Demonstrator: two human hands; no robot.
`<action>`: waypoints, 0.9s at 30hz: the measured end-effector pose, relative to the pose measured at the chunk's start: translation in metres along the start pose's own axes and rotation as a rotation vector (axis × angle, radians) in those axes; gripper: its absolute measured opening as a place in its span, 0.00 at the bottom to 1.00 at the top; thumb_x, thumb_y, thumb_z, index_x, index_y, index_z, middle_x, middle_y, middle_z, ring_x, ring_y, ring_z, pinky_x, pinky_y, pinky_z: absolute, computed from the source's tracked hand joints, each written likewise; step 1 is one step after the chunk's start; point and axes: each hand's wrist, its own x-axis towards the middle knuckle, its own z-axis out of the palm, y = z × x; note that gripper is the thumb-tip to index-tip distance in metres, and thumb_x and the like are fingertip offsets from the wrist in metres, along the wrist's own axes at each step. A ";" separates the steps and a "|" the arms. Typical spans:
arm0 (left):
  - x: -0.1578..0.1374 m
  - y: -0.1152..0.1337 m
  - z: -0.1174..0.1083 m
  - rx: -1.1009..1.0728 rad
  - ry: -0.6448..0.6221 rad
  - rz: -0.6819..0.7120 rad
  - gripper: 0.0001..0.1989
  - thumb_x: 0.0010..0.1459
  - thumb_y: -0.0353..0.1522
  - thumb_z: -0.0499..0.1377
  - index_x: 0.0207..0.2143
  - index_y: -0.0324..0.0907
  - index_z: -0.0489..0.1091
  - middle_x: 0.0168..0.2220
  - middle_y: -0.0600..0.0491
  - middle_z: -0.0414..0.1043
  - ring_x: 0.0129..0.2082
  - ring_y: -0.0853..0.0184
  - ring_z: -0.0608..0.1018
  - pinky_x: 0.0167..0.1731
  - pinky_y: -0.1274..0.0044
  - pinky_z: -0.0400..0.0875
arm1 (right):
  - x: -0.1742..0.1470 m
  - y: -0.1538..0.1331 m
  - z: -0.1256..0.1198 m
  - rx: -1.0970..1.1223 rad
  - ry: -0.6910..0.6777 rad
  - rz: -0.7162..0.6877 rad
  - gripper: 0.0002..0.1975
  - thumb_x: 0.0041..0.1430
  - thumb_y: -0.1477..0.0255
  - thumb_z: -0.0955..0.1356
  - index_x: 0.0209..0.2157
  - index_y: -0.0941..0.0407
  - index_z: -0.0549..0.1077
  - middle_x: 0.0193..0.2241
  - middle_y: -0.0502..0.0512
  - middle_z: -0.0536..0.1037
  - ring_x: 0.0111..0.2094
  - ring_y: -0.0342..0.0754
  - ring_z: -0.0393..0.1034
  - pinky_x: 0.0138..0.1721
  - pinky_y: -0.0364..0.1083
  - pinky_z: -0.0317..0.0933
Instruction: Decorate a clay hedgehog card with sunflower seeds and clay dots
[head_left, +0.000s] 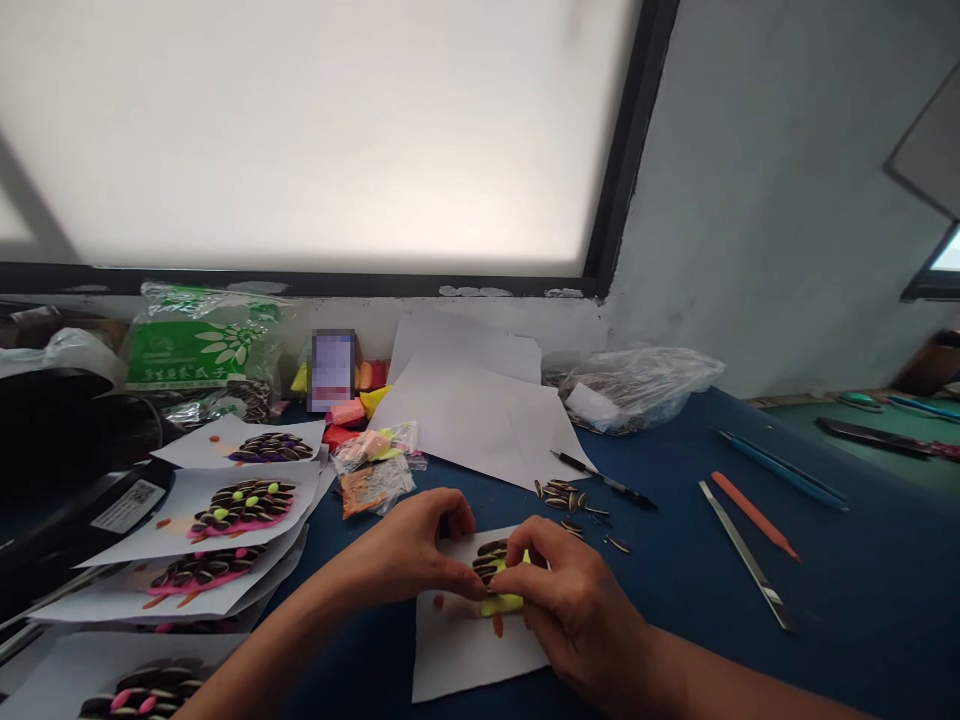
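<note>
A white paper [450,660] lies on the blue table in front of me. On it is a figure with yellow clay [501,605], striped sunflower seeds [489,560] set into it, and an orange clay foot [498,626]. My left hand [427,550] rests at the figure's left, thumb by the seeds, fingers curved apart from the thumb. Over the figure's right side my right hand [566,595] has thumb and forefinger pinched together; whatever is between them is hidden. Loose sunflower seeds [559,495] lie just beyond the paper.
Finished-looking seed pictures [240,510] are stacked at left. Behind stand a green seed bag [195,350], clay packets [375,445], blank sheets [472,410] and a clear plastic bag [637,385]. A pen [604,480], a metal blade tool [742,555], an orange tool [754,515] and blue tweezers [784,470] lie right.
</note>
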 end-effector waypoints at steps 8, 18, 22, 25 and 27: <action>-0.001 0.001 0.001 0.047 0.029 0.007 0.19 0.38 0.39 0.69 0.33 0.43 0.69 0.33 0.57 0.67 0.31 0.66 0.67 0.28 0.78 0.60 | 0.000 -0.002 0.000 0.004 0.042 0.001 0.12 0.53 0.84 0.62 0.33 0.57 0.73 0.33 0.56 0.70 0.32 0.46 0.65 0.33 0.44 0.61; 0.001 0.001 0.002 0.036 0.038 0.005 0.18 0.39 0.38 0.68 0.32 0.43 0.69 0.31 0.58 0.66 0.30 0.67 0.67 0.27 0.79 0.58 | 0.000 -0.002 0.002 -0.044 -0.009 0.054 0.09 0.57 0.79 0.63 0.31 0.57 0.75 0.32 0.56 0.68 0.31 0.46 0.63 0.33 0.46 0.61; 0.001 0.000 0.002 0.048 0.038 0.017 0.17 0.40 0.37 0.68 0.32 0.43 0.68 0.31 0.58 0.66 0.30 0.67 0.67 0.27 0.79 0.58 | -0.001 -0.001 0.002 -0.052 -0.029 0.040 0.10 0.57 0.80 0.64 0.32 0.56 0.76 0.33 0.56 0.68 0.32 0.46 0.63 0.34 0.46 0.60; 0.001 0.000 0.003 0.048 0.033 0.016 0.17 0.40 0.37 0.67 0.32 0.42 0.68 0.31 0.58 0.66 0.30 0.67 0.67 0.27 0.79 0.58 | -0.002 0.001 0.004 -0.058 -0.036 0.033 0.10 0.56 0.80 0.65 0.33 0.55 0.77 0.33 0.56 0.68 0.33 0.46 0.64 0.34 0.46 0.60; 0.001 0.001 0.003 0.049 0.034 0.014 0.17 0.39 0.36 0.67 0.32 0.42 0.68 0.32 0.58 0.66 0.31 0.67 0.67 0.27 0.78 0.58 | -0.002 0.002 0.005 -0.066 -0.025 0.019 0.10 0.56 0.81 0.65 0.34 0.55 0.77 0.32 0.55 0.68 0.32 0.46 0.63 0.33 0.45 0.60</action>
